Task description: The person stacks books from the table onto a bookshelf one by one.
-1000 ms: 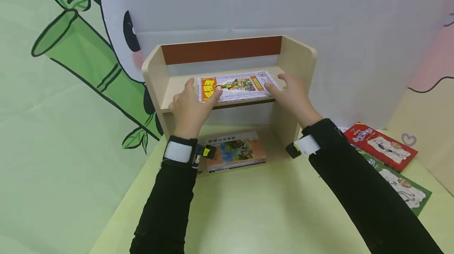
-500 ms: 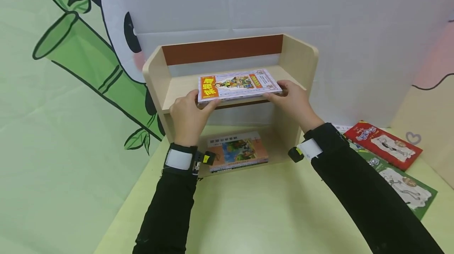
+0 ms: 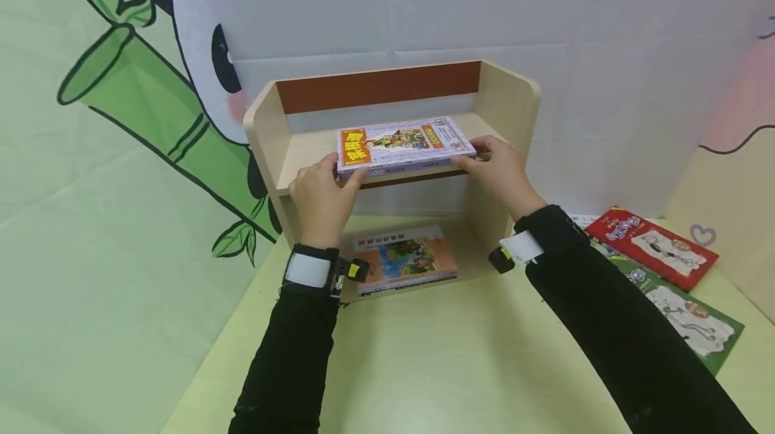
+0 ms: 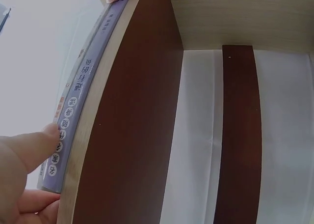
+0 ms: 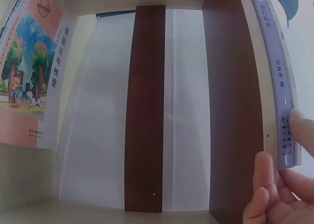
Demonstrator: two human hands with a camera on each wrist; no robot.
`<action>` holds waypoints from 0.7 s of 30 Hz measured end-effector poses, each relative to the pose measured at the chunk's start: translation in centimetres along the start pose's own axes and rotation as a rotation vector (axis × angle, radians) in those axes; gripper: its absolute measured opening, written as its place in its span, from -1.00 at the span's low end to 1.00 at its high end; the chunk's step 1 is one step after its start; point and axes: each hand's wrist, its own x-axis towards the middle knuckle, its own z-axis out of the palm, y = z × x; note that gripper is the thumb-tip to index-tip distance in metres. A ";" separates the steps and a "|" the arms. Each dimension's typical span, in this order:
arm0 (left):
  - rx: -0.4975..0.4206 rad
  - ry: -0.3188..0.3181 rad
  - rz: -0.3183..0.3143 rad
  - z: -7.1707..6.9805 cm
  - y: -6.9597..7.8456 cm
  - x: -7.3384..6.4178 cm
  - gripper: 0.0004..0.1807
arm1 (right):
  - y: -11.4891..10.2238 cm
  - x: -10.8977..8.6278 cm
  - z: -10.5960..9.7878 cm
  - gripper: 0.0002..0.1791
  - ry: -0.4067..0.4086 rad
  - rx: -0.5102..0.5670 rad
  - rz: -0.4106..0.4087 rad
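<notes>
A small stack of books lies flat on the upper board of a wooden shelf point(image 3: 508, 101). On top is a thin book point(image 3: 399, 141) with a colourful cartoon cover. Beneath it shows a book with a purple spine point(image 4: 73, 108), level with the board's front edge. My left hand point(image 3: 322, 195) holds the stack's left end, thumb on the spines and fingers at the end. At the right end my right hand point(image 3: 501, 173) grips in the same way; in the right wrist view its thumb lies on the spines, some fingers at the board's edge.
Orange-covered books point(image 3: 406, 259) lie on the lower shelf level. A red book point(image 3: 654, 245) overlaps a green book point(image 3: 696, 319) on the table point(image 3: 436, 367) to the right. A printed cloth backdrop point(image 3: 605, 84) hangs behind the shelf.
Both thumbs have come down from over the top cover to the spines, and the fingers have closed on the stack's ends. The top book has shifted slightly left, showing more purple spine.
</notes>
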 end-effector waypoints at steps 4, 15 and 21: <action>0.006 0.015 0.000 0.2 -0.1 -0.1 -0.42 | 0.0 0.1 0.1 -0.42 0.008 0.047 0.009; 0.016 0.053 0.059 0.4 -0.6 -0.3 -0.39 | -0.1 0.0 -0.1 -0.53 0.062 0.109 0.028; 0.028 0.058 0.056 0.5 -0.4 -0.4 -0.37 | 0.1 -0.3 0.0 -0.44 0.077 0.105 0.046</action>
